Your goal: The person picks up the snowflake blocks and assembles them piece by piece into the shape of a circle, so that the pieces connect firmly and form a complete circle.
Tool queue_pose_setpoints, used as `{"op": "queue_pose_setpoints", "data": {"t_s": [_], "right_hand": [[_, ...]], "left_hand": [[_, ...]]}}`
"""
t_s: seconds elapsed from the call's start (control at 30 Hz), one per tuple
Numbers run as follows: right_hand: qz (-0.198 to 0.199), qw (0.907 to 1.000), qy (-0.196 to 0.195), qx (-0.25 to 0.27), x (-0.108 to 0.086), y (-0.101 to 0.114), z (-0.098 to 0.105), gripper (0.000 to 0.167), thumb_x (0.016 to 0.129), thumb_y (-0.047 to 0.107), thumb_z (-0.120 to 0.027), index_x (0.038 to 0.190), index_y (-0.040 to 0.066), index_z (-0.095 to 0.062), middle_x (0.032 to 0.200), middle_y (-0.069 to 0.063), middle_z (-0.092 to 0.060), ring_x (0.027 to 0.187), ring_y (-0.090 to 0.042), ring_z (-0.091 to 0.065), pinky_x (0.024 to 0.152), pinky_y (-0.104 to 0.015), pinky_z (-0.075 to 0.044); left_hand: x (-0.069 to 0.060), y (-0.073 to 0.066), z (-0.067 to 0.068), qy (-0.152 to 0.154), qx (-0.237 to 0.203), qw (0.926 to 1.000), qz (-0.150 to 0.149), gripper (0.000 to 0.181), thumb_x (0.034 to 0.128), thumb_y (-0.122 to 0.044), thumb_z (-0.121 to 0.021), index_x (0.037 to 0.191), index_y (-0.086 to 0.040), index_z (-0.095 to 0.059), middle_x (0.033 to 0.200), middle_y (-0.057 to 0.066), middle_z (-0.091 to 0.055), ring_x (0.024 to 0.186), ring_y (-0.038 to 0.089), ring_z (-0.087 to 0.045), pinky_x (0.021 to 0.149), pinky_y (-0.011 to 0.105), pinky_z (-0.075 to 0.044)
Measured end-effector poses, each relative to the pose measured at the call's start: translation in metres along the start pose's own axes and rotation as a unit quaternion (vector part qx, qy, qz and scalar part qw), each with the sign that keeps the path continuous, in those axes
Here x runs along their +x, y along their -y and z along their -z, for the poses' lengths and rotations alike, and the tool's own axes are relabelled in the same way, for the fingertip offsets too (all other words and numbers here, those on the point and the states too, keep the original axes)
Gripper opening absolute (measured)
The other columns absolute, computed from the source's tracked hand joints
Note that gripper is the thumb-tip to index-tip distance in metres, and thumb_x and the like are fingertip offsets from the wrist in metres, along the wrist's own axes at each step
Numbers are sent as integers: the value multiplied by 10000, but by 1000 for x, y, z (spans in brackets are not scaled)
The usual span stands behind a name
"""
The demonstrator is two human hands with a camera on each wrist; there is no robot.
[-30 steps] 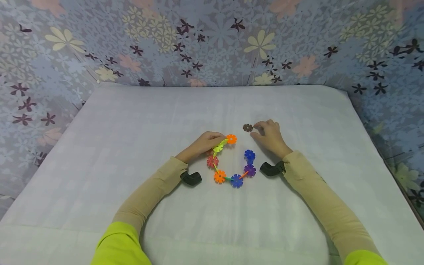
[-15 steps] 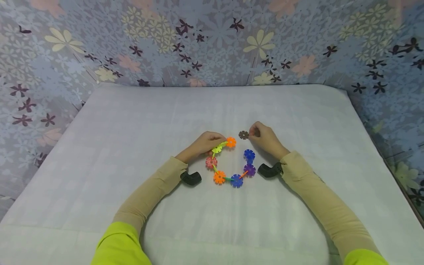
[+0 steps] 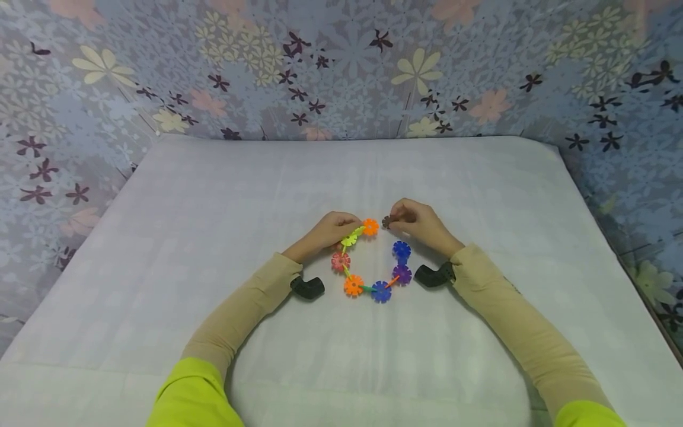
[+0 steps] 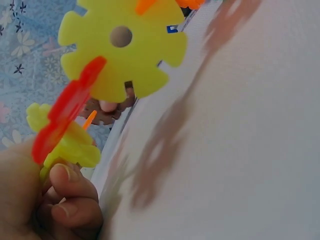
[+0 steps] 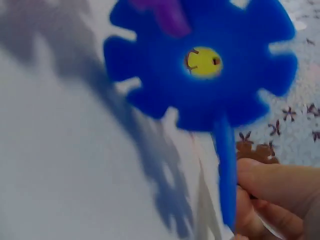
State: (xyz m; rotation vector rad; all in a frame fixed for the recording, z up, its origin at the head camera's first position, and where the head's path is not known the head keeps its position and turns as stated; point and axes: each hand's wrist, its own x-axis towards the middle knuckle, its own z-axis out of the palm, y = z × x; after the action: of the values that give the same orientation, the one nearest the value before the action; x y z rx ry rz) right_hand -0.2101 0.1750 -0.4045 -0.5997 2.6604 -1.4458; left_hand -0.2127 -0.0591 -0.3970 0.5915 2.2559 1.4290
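Observation:
Notched plastic snowflake discs are joined in an open ring on the table. My left hand [image 3: 332, 231] grips the ring's upper left, by a yellow-green disc [image 4: 75, 145] in the left wrist view. Beyond its fingertips sits the orange end disc [image 3: 370, 227]. A dark brown disc [image 3: 386, 222], partly hidden by fingers, is pinched in my right hand [image 3: 421, 222], a small gap from the orange one. The ring's other end is a blue disc [image 3: 402, 249], below my right hand. In the right wrist view, a blue disc [image 5: 150, 95] fills the foreground with the brown disc [image 5: 257, 152] behind.
A white cloth covers the table [image 3: 256, 184]. A floral sheet [image 3: 341, 71] hangs behind it. Black wrist-camera mounts [image 3: 308, 288] stick out from both sleeves near the ring. The ring's near side has an orange disc [image 3: 353, 286] and a blue disc [image 3: 381, 292].
My right hand has closed on the brown disc and carried it left and slightly nearer, close to the orange end disc. My left hand stays about where it was; the orange disc shifts slightly.

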Motion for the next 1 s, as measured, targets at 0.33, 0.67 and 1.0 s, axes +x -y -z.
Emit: {"op": "queue_pose_setpoints", "data": {"t_s": [0.33,0.67,1.0], "right_hand": [[-56,9965,351,761,-2,10,-2,104,766,20,-694,771,26,-590,811,-102,-622,667,-212,-599,600,-282,-483],[-206,9949,321,937,-4,14,-5,145,746,-7,-702,706,-33,-565,771,-138,-633,658,-188,-618,597,-256,-486],[353,9964,-221,737,-10,12,-18,157,744,51,-725,663,28,-592,730,-71,-637,662,-160,-609,600,-249,-477]], "left_hand": [[4,7,0,-97,-156,9997,129,279,940,-220,-481,1077,-19,-619,476,-2,-394,335,98,-317,362,231,-306],[6,9,0,-51,-232,9997,29,282,937,-218,-489,1065,-8,-625,473,1,-405,338,97,-323,367,231,-308],[3,8,1,-15,-165,9998,-139,270,935,-198,-494,1043,10,-628,470,-7,-398,330,94,-307,362,231,-303]]}}
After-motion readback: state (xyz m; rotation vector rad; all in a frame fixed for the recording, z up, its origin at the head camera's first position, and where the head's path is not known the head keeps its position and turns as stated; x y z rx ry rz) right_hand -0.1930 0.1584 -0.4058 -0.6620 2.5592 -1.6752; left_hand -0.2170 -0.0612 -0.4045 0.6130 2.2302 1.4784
